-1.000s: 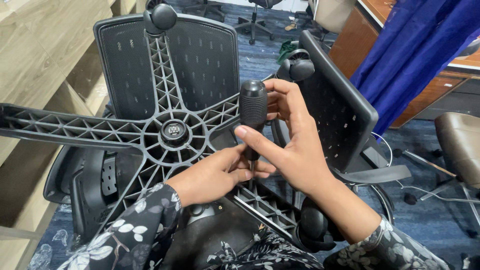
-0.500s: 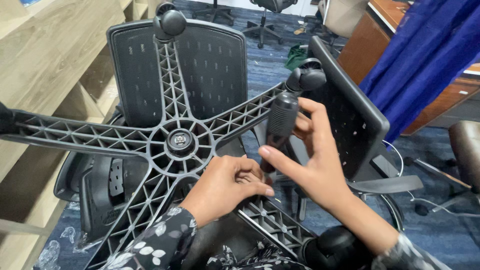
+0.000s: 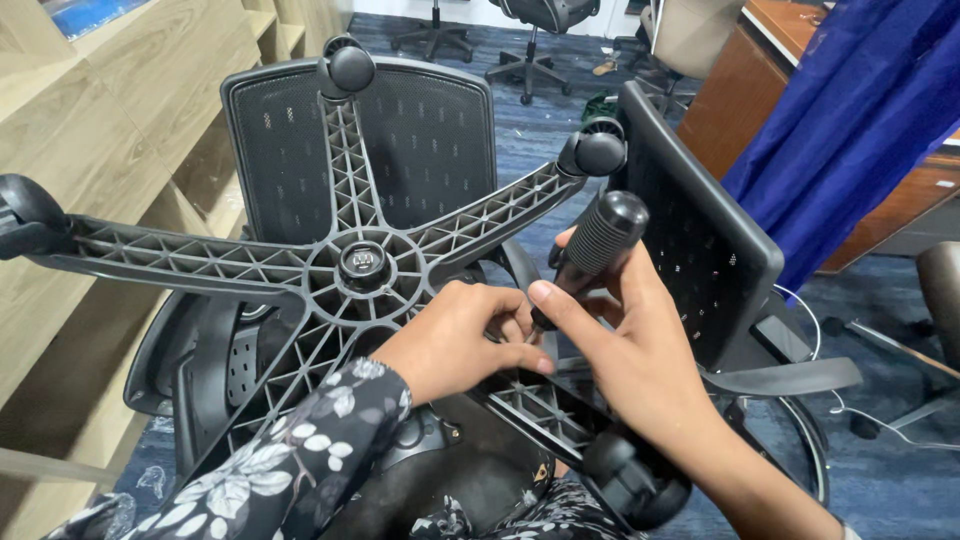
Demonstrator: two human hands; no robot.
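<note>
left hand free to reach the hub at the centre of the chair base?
Probably yes. The left hand rests by the screwdriver tip, close beside the hub; only open base ribs lie between, nothing covering the hub.

A: Lighting, entry one?

B: Bright, even indoor light from above. My right hand (image 3: 640,350) and left hand (image 3: 460,340) are evenly lit; soft shadow pools beneath them among the ribs of the chair base (image 3: 365,265).

A: Glare?

B: Pale sheen on the caster (image 3: 352,68) and the top of the screwdriver handle (image 3: 605,240) I grip. The blue curtain (image 3: 850,120) glows strongly.

A: Sharpness?

B: Centre crisp. Far chairs (image 3: 530,30) softer. Wooden shelf (image 3: 90,130) lines bow towards the left edge.
</note>
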